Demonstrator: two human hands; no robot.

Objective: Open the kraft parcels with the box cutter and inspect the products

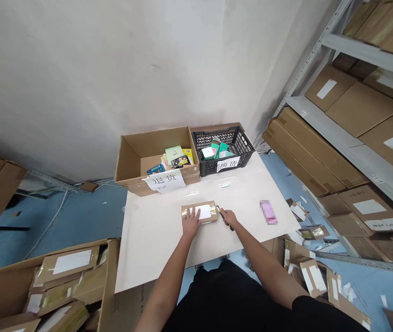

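On the white tabletop [155,240], a cardboard parcel [203,212] lies under the left hand [191,223], fingers spread across its top; the right hand [229,217] grips a utility knife [220,211], its tip near the parcel's right end. Good practice, I judge: press firmly, keep fingers off the cutting line, and score the tape [213,210] shallowly.

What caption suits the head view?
Left hand on a taped box, right hand gripping a utility knife beside it.
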